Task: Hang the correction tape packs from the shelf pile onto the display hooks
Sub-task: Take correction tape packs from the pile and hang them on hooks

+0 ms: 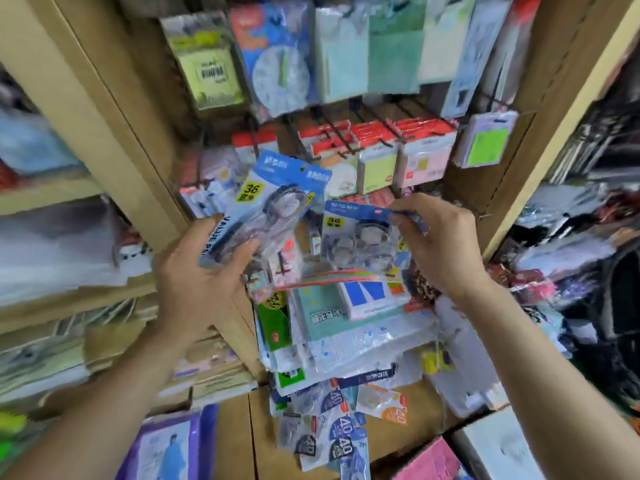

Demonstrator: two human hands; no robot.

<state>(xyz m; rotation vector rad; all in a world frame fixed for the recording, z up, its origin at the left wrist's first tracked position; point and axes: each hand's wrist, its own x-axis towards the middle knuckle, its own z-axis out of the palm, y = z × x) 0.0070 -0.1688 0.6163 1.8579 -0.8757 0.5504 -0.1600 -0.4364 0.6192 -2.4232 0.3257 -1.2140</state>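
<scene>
My left hand (204,271) grips a stack of blue correction tape packs (273,199) by the lower end, their tops tilted up to the right. My right hand (436,237) pinches the top edge of a single blue correction tape pack (360,240) marked 36, held just right of the stack. Black display hooks (332,133) jut out above both hands, loaded with red-topped sticky note packs (377,161). More tape packs marked 40 (339,431) lie in a loose pile on the shelf below.
A heap of stationery packs (349,327) sits under my hands on the shelf. Cardboard side panels (114,109) frame the display on both sides. Hanging notepads and a clock toy (280,74) fill the upper hooks. Cluttered shelves flank left and right.
</scene>
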